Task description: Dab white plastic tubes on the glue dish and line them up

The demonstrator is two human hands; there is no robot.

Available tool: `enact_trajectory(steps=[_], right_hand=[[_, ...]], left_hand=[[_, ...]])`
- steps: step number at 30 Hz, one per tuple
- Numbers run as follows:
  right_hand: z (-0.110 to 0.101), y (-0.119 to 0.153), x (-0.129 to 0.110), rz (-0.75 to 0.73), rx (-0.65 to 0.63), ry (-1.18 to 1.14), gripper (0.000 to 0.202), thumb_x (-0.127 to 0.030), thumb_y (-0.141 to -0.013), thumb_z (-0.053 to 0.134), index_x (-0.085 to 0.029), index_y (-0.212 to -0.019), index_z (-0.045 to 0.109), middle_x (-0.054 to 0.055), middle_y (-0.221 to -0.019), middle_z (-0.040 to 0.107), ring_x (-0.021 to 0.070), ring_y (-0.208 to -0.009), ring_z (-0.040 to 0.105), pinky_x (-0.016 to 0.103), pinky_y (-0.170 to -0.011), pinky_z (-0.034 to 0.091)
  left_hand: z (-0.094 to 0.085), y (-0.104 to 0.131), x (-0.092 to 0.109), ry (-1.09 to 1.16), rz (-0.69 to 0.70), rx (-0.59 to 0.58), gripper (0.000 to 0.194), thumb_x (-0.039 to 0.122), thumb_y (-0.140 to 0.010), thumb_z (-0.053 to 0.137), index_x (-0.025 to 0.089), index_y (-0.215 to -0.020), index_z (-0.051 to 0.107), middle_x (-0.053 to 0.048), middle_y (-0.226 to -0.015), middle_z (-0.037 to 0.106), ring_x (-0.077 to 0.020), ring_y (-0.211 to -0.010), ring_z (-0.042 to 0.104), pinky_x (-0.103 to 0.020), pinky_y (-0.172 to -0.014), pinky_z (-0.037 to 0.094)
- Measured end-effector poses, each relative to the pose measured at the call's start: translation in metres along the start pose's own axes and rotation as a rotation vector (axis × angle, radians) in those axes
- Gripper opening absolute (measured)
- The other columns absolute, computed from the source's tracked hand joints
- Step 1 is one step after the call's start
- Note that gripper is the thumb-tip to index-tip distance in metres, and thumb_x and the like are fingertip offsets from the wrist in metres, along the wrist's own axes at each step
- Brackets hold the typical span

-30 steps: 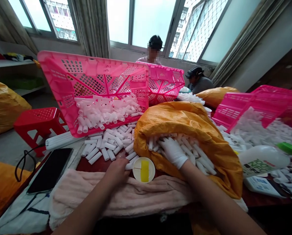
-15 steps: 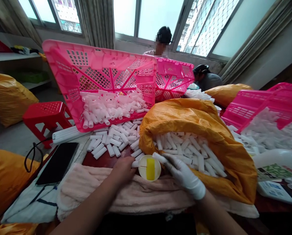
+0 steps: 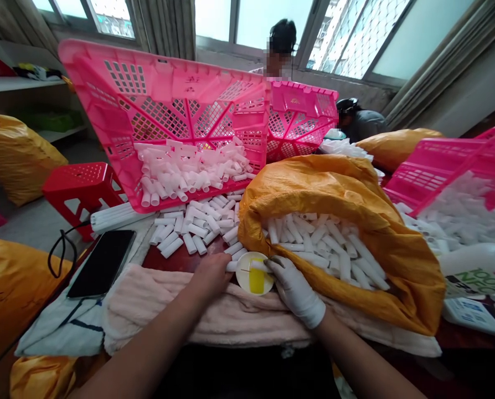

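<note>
My left hand (image 3: 213, 272), bare, is closed on a short white tube (image 3: 232, 266) at the left rim of a small round pale dish (image 3: 243, 281). A yellow patch (image 3: 256, 281) shows in the dish, and a thin reddish-brown line runs from the left tube towards it. My right hand (image 3: 294, 288), in a white glove, pinches another white tube (image 3: 259, 266), which lies across the upper part of the dish, almost in line with the left one. A pink towel (image 3: 156, 310) is spread under both wrists.
An orange sack (image 3: 297, 183) of white tubes gapes on the right. Behind loose tubes (image 3: 197, 230) stands a tipped pink crate (image 3: 189, 83) holding more. A phone (image 3: 102, 263) and red stool (image 3: 81, 177) are left, a bottle (image 3: 472, 271) right. Two people sit beyond.
My right hand has moved left, bringing its tube over the dish towards the left hand's tube. My left hand keeps its hold beside the dish. The whole view has shifted slightly.
</note>
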State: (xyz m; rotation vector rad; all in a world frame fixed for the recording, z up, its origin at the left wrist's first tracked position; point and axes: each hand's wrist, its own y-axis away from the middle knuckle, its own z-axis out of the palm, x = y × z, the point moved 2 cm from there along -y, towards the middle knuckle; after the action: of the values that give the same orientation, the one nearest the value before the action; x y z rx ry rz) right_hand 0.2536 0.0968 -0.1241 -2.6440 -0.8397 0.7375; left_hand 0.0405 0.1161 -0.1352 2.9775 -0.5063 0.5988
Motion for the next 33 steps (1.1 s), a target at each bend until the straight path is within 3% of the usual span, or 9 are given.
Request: enact_trajectory(steps=[3,7,12,16,20,24,26,31,33], right_hand=[[-0.003,0.002,-0.005,-0.104,-0.040,-0.013,0.027,-0.012,-0.086,0.041,-0.021,-0.106,0.056,0.008,-0.104,0.057,0.0189,-0.093,0.053,0.036,-0.081,0.048],[-0.007,0.003,-0.005,-0.071,-0.032,-0.053,0.027,-0.013,-0.086,0.043,-0.020,-0.110,0.053,0.008,-0.104,0.058,0.0184,-0.093,0.054,0.036,-0.082,0.048],[-0.005,0.011,-0.007,-0.182,-0.076,-0.093,0.026,-0.013,-0.087,0.042,-0.024,-0.108,0.054,0.007,-0.107,0.058,0.0180,-0.095,0.054,0.036,-0.081,0.049],[-0.003,0.018,-0.006,-0.109,-0.101,-0.102,0.029,-0.013,-0.086,0.045,-0.021,-0.113,0.051,0.009,-0.110,0.056,0.0188,-0.096,0.053,0.036,-0.084,0.047],[-0.003,0.023,-0.017,-0.214,-0.115,-0.010,0.023,-0.015,-0.087,0.044,-0.023,-0.103,0.058,0.007,-0.102,0.061,0.0203,-0.092,0.054,0.037,-0.079,0.048],[-0.010,0.018,-0.033,-0.219,-0.180,-0.178,0.016,-0.022,-0.087,0.046,-0.025,-0.090,0.062,0.003,-0.086,0.063,0.0178,-0.084,0.057,0.033,-0.075,0.050],[-0.012,0.011,-0.037,-0.184,-0.113,-0.273,0.017,-0.020,-0.086,0.046,-0.025,-0.094,0.060,0.004,-0.092,0.062,0.0177,-0.089,0.056,0.033,-0.079,0.050],[-0.006,-0.006,-0.028,0.151,0.371,-0.667,0.022,-0.019,-0.085,0.049,-0.026,-0.106,0.050,0.006,-0.107,0.057,0.0182,-0.100,0.055,0.038,-0.087,0.048],[-0.004,-0.011,-0.028,0.244,0.400,-0.732,0.019,-0.022,-0.085,0.049,-0.025,-0.103,0.050,0.006,-0.105,0.059,0.0184,-0.097,0.057,0.038,-0.086,0.049]], left_hand=[[-0.001,0.000,0.001,0.001,0.013,-0.002,0.006,0.022,-0.073,0.047,0.019,-0.070,0.052,-0.002,-0.078,0.060,-0.0156,-0.076,0.055,-0.023,-0.066,0.037],[-0.002,0.000,0.001,-0.009,0.003,-0.006,0.004,0.020,-0.072,0.048,0.019,-0.071,0.052,-0.003,-0.079,0.060,-0.0161,-0.078,0.055,-0.024,-0.069,0.039],[-0.004,0.001,0.003,-0.010,0.004,-0.013,0.006,0.019,-0.073,0.047,0.019,-0.070,0.052,-0.003,-0.079,0.059,-0.0155,-0.077,0.055,-0.024,-0.068,0.038],[-0.005,0.001,0.003,-0.004,0.011,-0.008,0.007,0.020,-0.073,0.047,0.019,-0.070,0.053,-0.002,-0.078,0.060,-0.0153,-0.076,0.055,-0.023,-0.067,0.037],[-0.003,0.000,0.002,-0.007,-0.013,-0.018,0.009,0.023,-0.074,0.046,0.019,-0.073,0.055,-0.002,-0.077,0.061,-0.0154,-0.076,0.055,-0.024,-0.066,0.037],[-0.002,-0.002,0.002,-0.037,-0.046,-0.048,0.013,0.027,-0.076,0.046,0.019,-0.074,0.056,-0.003,-0.078,0.061,-0.0171,-0.078,0.055,-0.025,-0.068,0.037],[-0.005,-0.001,0.004,-0.066,-0.037,-0.010,0.014,0.029,-0.076,0.048,0.019,-0.075,0.057,-0.005,-0.083,0.061,-0.0190,-0.083,0.054,-0.027,-0.072,0.038],[-0.019,0.005,0.014,-0.078,0.028,0.152,0.013,0.023,-0.075,0.049,0.017,-0.084,0.056,-0.007,-0.092,0.058,-0.0212,-0.092,0.049,-0.032,-0.081,0.036],[-0.022,0.007,0.017,-0.054,0.052,0.112,0.014,0.021,-0.074,0.049,0.017,-0.085,0.056,-0.005,-0.086,0.059,-0.0201,-0.088,0.051,-0.031,-0.078,0.037]])
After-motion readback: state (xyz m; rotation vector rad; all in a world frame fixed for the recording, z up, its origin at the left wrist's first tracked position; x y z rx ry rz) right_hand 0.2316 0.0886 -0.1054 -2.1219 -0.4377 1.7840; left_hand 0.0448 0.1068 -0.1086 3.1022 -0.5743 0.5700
